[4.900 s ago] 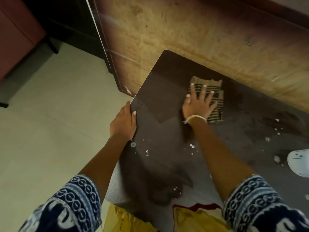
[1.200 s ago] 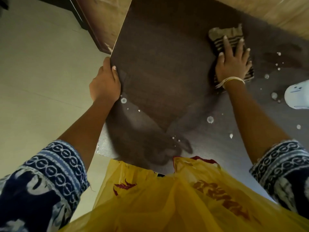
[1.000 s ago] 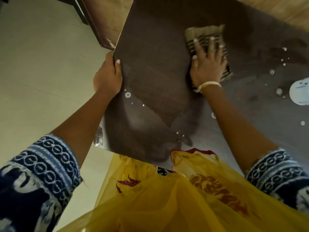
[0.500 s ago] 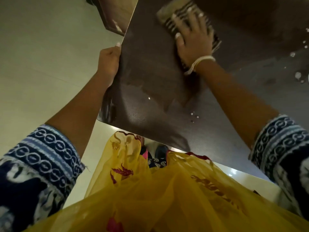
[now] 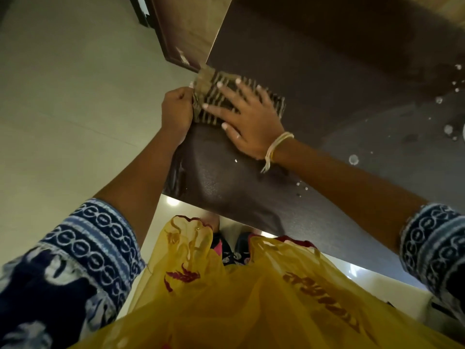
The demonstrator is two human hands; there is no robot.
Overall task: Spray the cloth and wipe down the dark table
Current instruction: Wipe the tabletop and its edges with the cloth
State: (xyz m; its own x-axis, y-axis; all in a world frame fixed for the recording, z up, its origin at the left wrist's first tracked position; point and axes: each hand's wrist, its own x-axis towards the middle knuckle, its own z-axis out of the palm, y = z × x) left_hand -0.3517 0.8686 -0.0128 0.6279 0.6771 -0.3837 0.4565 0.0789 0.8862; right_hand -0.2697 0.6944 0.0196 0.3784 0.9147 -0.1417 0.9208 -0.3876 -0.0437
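The dark table point(image 5: 327, 71) fills the upper right, with wet patches and white droplets on its right side. A striped brown cloth point(image 5: 208, 94) lies at the table's left edge. My right hand point(image 5: 244, 117) presses flat on the cloth with fingers spread. My left hand point(image 5: 176, 112) is at the table's left edge, fingers curled against the cloth's near corner; whether it grips the cloth or the edge is unclear. The spray bottle is out of view.
A wooden cabinet panel point(image 5: 186, 28) stands beyond the table's left corner. Pale tiled floor point(image 5: 63, 109) lies to the left. My yellow scarf point(image 5: 226, 298) hangs in the foreground below the table's near edge.
My right hand has slid the cloth leftward across the table to its left edge, meeting my left hand. The camera has tilted further down, and the white bottle has left the frame.
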